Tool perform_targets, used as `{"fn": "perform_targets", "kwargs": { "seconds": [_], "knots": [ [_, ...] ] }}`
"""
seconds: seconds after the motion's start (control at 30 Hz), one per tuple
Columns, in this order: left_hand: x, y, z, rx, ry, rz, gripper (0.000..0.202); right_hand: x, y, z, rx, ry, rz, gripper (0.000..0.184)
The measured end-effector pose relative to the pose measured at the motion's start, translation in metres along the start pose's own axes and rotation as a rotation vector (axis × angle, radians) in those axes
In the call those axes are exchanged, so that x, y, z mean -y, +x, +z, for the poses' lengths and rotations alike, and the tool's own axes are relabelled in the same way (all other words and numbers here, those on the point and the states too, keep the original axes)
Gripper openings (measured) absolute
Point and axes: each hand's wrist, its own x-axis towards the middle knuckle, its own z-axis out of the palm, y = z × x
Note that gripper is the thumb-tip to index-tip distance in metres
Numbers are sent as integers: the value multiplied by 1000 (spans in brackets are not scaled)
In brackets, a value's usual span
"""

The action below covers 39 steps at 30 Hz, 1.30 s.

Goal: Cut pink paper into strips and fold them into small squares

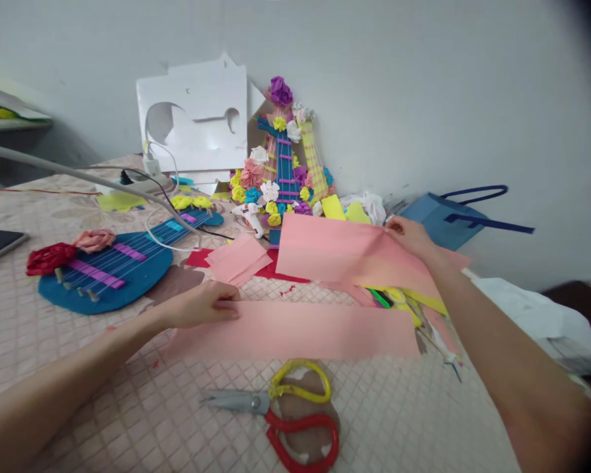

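Observation:
A long pink paper strip [320,328] lies across the front of the table, its left end pinched in my left hand [209,303]. Farther back, my right hand [410,235] grips a larger pink paper sheet [325,249] by its upper edge, lifted and partly creased. Scissors [256,402] with one yellow and one red handle lie below the strip, blades to the left, touched by neither hand. Beyond my left hand is a small pile of pink paper pieces [239,258] on red paper [290,274].
A blue paper guitar [142,266] with paper roses lies at left, crossed by a white cable [93,176]. Behind stand flower-covered guitars [285,171], a glue gun [249,215] and cut white boards [197,148]. A blue bag [426,217] leans at right. A green marker [378,298] lies beneath the sheet.

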Motion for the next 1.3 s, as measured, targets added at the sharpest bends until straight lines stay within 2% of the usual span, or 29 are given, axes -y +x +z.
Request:
{"fn": "perform_targets", "kwargs": {
  "seconds": [0.07, 0.17, 0.2, 0.3, 0.4, 0.57, 0.67, 0.8, 0.93, 1.03, 1.2, 1.3],
  "knots": [
    [2, 0, -1, 4, -16, -19, 21, -13, 16, 5, -30, -13, 40, 32],
    [2, 1, -2, 9, -35, -37, 20, -24, 32, 13, -102, -18, 96, 20],
    [2, 1, -3, 8, -38, -41, 21, -24, 35, 16, -132, -12, 108, 16],
    [-1, 3, -5, 0, -36, -45, 23, -16, 35, 25, -191, 41, 97, 18],
    [-2, 4, -8, -2, -3, -44, 24, 4, 14, 32, -125, 148, 27, 11],
    [-2, 12, -19, -5, 131, -57, 24, 47, -59, 48, 81, 335, -86, 17],
    [-4, 21, -25, -90, 239, -94, 24, 66, -93, 64, 116, 408, -95, 21],
    [-6, 30, -27, -229, 341, -148, 23, 81, -102, 84, 85, 438, -128, 16],
    [-1, 30, -22, -282, 249, -132, 25, 90, -89, 94, 52, 399, -160, 11],
    [6, 26, -18, -311, 207, -110, 25, 90, -68, 95, 17, 328, -143, 12],
    [10, 22, -17, -353, 192, -103, 24, 81, -6, 97, 40, 197, -164, 12],
    [11, 20, -16, -352, 162, -108, 22, 82, 36, 108, 110, 142, -221, 29]
  ]
}}
